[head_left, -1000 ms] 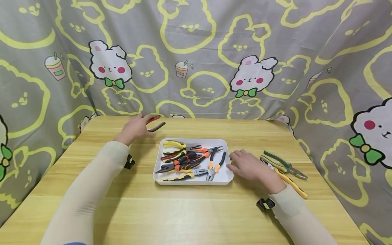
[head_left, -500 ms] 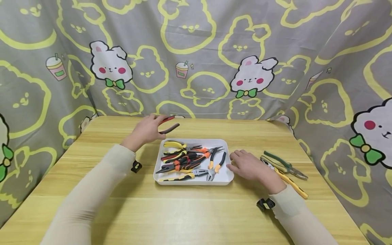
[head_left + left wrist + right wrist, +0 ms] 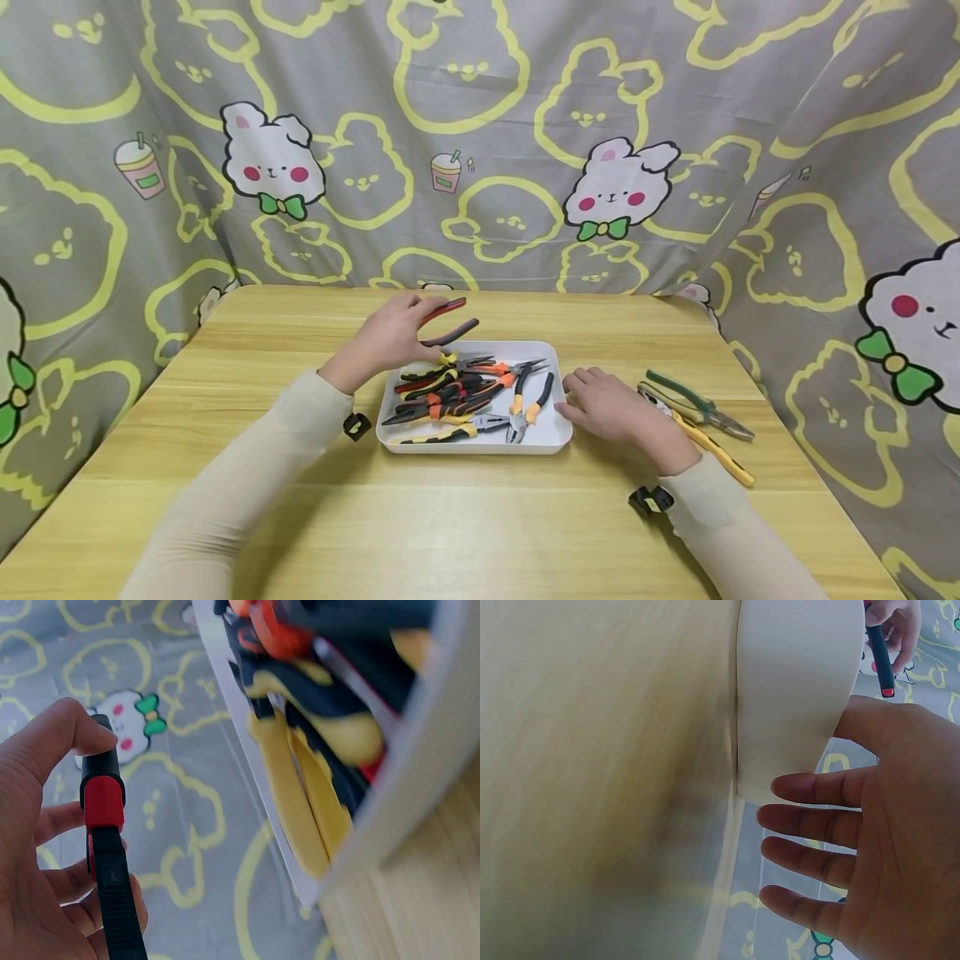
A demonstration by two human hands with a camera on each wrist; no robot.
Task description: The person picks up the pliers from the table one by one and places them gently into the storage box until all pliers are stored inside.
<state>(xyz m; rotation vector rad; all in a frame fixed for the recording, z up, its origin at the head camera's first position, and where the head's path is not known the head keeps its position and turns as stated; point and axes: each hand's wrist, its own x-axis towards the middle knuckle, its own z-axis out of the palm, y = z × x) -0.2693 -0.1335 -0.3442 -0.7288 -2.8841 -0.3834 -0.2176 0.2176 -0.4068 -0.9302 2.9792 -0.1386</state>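
Note:
My left hand (image 3: 392, 332) holds a pair of pliers with red and black handles (image 3: 456, 334) above the back left of a white tray (image 3: 480, 448). In the left wrist view, the thumb presses on the black end of the pliers (image 3: 103, 801) and the fingers lie behind. Several pliers fill the tray, among them a yellow-handled pair (image 3: 426, 354) at the back left and an orange-and-black pair (image 3: 534, 407) at the right. My right hand (image 3: 606, 407) is at the tray's right side, its fingers (image 3: 810, 825) straight and spread beside the wall in the right wrist view.
Green-handled pliers (image 3: 701, 406) and yellow-handled pliers (image 3: 716, 452) lie on the wooden table (image 3: 480, 533), right of the tray and beside the right wrist. A patterned cloth (image 3: 495, 167) hangs behind the table and along both sides.
My left hand has carried the red-and-black pliers rightward from the table's back left to over the tray's left part. The right hand and the tray have stayed in place.

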